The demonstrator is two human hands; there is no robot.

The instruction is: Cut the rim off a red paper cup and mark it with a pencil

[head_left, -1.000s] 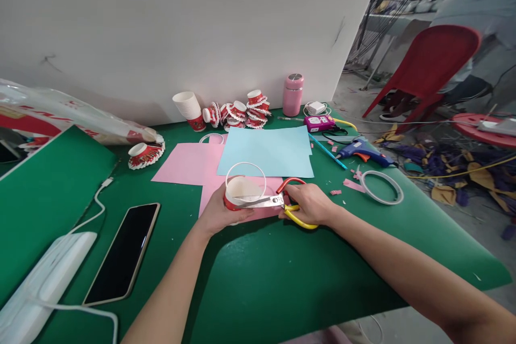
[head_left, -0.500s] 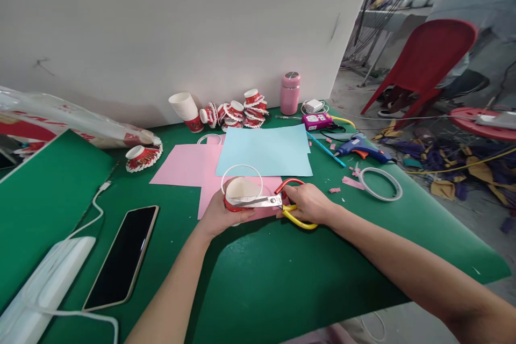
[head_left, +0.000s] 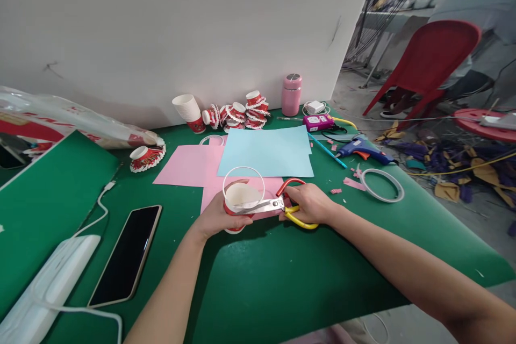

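My left hand [head_left: 220, 215] is wrapped round a red and white paper cup [head_left: 242, 196], its open mouth facing up. Over the cup's far side stands a thin white ring [head_left: 264, 185], apparently a cut rim strip; where it joins the cup is hard to make out. Scissors [head_left: 278, 204] with one red and one yellow handle are gripped in my right hand [head_left: 308, 204]. Their blades point left and lie across the cup's mouth. Beneath and behind the cup are pink sheets [head_left: 183, 165] and a light blue sheet [head_left: 266, 150].
Stacked cups [head_left: 187, 110], frilled cut cups [head_left: 237, 114] and a pink flask [head_left: 291, 95] stand along the white panel. Rightward lie a glue gun [head_left: 365, 149], a tape roll [head_left: 382, 199] and pink scraps. A phone [head_left: 126, 255] and cable are at left.
The scissors' blades have tilted slightly, with their tips lower on the left. The cup's lower part now shows below my left fingers. Otherwise the view has shifted only a little.
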